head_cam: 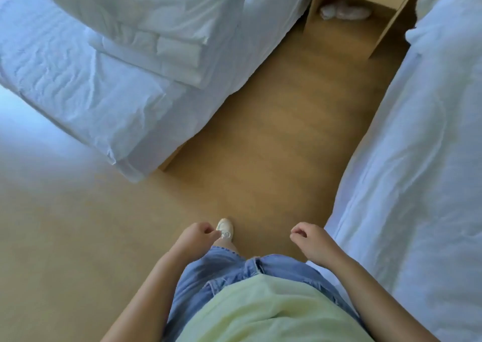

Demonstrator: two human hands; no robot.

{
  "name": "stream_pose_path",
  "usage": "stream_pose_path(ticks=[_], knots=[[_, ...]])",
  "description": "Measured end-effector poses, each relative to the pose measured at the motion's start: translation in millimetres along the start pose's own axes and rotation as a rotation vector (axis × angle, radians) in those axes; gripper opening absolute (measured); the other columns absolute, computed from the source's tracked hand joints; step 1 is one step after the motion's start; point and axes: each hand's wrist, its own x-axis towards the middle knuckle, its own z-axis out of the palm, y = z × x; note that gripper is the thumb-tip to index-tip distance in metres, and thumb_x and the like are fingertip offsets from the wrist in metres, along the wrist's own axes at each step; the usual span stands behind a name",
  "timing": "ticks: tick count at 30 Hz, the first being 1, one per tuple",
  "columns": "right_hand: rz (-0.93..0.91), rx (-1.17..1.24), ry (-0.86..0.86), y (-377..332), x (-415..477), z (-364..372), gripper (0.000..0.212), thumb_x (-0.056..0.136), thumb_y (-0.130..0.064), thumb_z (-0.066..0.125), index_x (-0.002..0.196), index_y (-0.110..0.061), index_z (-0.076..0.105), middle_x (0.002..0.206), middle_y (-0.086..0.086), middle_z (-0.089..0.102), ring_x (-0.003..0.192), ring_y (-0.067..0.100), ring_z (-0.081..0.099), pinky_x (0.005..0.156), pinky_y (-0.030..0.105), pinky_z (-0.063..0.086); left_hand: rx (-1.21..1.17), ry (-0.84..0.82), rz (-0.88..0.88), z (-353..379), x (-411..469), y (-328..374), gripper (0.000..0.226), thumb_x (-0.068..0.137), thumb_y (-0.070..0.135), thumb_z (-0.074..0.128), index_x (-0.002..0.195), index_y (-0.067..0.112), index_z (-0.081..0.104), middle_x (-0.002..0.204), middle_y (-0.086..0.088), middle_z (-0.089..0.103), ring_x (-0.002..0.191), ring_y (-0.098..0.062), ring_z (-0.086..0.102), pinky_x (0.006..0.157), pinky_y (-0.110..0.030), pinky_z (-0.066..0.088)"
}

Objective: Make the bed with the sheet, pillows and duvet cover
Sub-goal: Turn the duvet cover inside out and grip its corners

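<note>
Two hands are being held low over the floor [260, 132], fingers loosely curled, nothing being gripped: left hand [195, 234], right hand [310, 240]. Ahead-left of the left hand, folded linen [167, 54] is being borne by a bed [65, 62], a pillow [146, 4] overlapping it. Just right of the right hand, a second bed [417, 159] is being seen.

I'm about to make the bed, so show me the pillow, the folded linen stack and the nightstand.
pillow [146, 4], head view, on its creased top face.
folded linen stack [180, 54], head view, on the top folded layer.
nightstand [391, 23], head view, on the side panel at image right.
</note>
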Motion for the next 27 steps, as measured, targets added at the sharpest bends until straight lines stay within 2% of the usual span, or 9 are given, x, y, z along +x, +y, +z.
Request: stream_pose_path(ticks=[2,5,7,10,13,19,23,27], knots=[[0.066,0.047,0.052,-14,24,-24,0.018,0.092,-0.022,0.046,0.095,-0.011,0.060,0.089,0.009,0.064,0.074,0.016,0.052,0.067,0.031,0.041,0.095,-0.055,0.035,-38,41,40,0.022,0.088,0.032,0.056,0.073,0.017,0.055,0.071,0.002,0.058,0.060,-0.013,0.048,0.056,-0.026,0.037],[0.187,0.113,0.136,-20,53,-65,0.017,0.093,-0.023,0.044,0.092,-0.015,0.059,0.090,0.003,0.063,0.085,0.021,0.058,0.077,0.035,0.046,0.288,-0.135,0.105,-81,100,117,0.025,0.088,0.029,0.054,0.069,0.014,0.051,0.067,0.000,0.051,0.060,-0.015,0.044,0.056,-0.026,0.034],[0.240,0.188,0.187,-17,77,-93,0.016,0.094,-0.022,0.044,0.091,-0.018,0.059,0.091,-0.001,0.063,0.089,0.019,0.059,0.075,0.030,0.044,0.409,-0.173,0.156,-95,145,177,0.023,0.088,0.027,0.053,0.070,0.013,0.051,0.069,-0.003,0.051,0.064,-0.017,0.045,0.057,-0.026,0.034],[0.321,0.298,0.222,-12,121,-141,0.020,0.093,-0.020,0.044,0.094,-0.009,0.061,0.094,0.007,0.063,0.092,0.024,0.059,0.076,0.035,0.045,0.533,-0.223,0.207,-98,210,268,0.019,0.090,0.024,0.051,0.076,0.011,0.052,0.077,-0.006,0.052,0.072,-0.019,0.047,0.063,-0.025,0.037],[0.344,0.385,0.223,-4,169,-210,0.020,0.088,-0.017,0.047,0.086,-0.001,0.058,0.087,0.014,0.061,0.087,0.031,0.056,0.072,0.035,0.044,0.595,-0.297,0.241,-87,261,356,0.019,0.092,0.025,0.049,0.080,0.012,0.050,0.081,-0.008,0.051,0.074,-0.019,0.047,0.068,-0.026,0.039],[0.343,0.488,0.308,0,244,-383,0.013,0.094,-0.027,0.048,0.095,-0.020,0.058,0.096,-0.002,0.061,0.089,0.011,0.056,0.072,0.020,0.042,0.618,-0.405,0.284,-66,329,531,0.019,0.091,0.028,0.052,0.081,0.012,0.057,0.078,-0.008,0.059,0.068,-0.019,0.050,0.064,-0.027,0.041],[0.367,0.447,0.265,5,295,-472,0.013,0.093,-0.026,0.046,0.086,-0.019,0.055,0.084,-0.002,0.058,0.079,0.010,0.054,0.072,0.024,0.044,0.588,-0.420,0.330,-62,378,646,0.015,0.091,0.035,0.053,0.088,0.022,0.059,0.083,-0.003,0.066,0.073,-0.015,0.059,0.067,-0.027,0.047],[0.412,0.496,0.331,19,367,-564,0.020,0.093,-0.024,0.044,0.090,-0.009,0.057,0.085,0.004,0.056,0.076,0.012,0.050,0.075,0.030,0.046,0.608,-0.468,0.375,-55,444,760,0.015,0.091,0.038,0.052,0.083,0.026,0.056,0.079,0.002,0.064,0.068,-0.010,0.056,0.061,-0.023,0.044]])
